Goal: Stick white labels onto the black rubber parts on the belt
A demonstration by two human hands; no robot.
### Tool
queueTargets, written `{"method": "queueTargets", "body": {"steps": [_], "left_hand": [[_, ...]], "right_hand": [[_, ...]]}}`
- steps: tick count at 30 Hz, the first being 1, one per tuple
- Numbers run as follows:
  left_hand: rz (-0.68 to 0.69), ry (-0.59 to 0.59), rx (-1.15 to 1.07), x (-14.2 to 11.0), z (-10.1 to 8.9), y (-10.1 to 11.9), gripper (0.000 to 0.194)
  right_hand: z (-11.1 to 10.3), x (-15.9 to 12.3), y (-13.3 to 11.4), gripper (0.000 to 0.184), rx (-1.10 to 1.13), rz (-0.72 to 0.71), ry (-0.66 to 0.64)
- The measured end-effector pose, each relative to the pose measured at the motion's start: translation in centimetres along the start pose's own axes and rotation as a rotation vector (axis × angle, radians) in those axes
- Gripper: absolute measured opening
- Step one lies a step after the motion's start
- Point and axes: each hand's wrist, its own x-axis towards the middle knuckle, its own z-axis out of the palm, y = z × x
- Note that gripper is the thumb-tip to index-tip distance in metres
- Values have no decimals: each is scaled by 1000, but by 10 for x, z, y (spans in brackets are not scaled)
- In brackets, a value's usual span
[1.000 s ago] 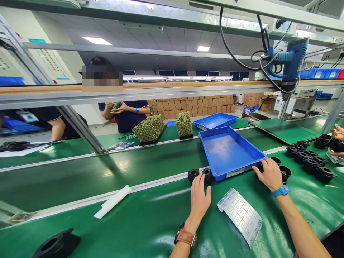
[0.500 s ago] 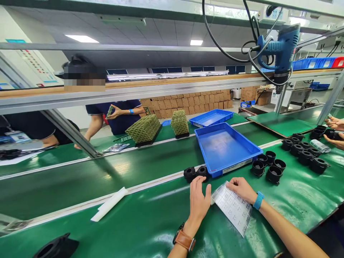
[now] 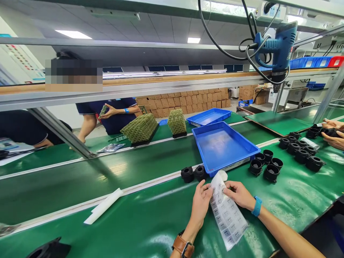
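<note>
Both my hands hold a sheet of small printed labels [image 3: 226,215], lifted off the green bench. My left hand [image 3: 201,202] pinches its left edge near the top. My right hand [image 3: 238,193], with a blue wristband, grips the sheet from the right, fingers curled on it. The sheet's top end curls over, and its lower end hangs toward me. Just beyond my hands sit two black rubber parts [image 3: 193,173] and an empty blue tray [image 3: 223,147]. Several black cup-shaped parts [image 3: 264,165] stand to the tray's right.
A blue heat gun [image 3: 278,48] hangs overhead at the right. More black parts [image 3: 302,150] and another person's hands [image 3: 333,132] are at the far right. A white strip [image 3: 103,206] lies left, a black part [image 3: 48,249] at bottom left. Across the belt, a person holds a green piece beside green stacks [image 3: 139,129].
My right hand left the tray's corner and came to the label sheet. Both hands took hold of the sheet and raised it from the bench, so it now stands more upright.
</note>
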Motion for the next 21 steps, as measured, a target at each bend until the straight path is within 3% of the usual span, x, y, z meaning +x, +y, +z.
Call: {"method": "queueTargets", "body": {"steps": [4, 10, 15, 18, 21], "left_hand": [[27, 0, 21, 1, -1, 2, 79], [127, -124, 182, -2, 2, 2, 41], [277, 1, 453, -7, 7, 2, 25], [349, 49, 465, -10, 10, -2, 21], [355, 69, 444, -2, 8, -18, 24]], "right_hand": [[-3, 1, 9, 39, -73, 58, -44], [-2, 7, 14, 46, 67, 152, 60], [-6, 4, 14, 47, 32, 146, -24], [-13, -1, 34, 41, -113, 108, -55], [-10, 2, 68, 36, -360, -28, 42]]}}
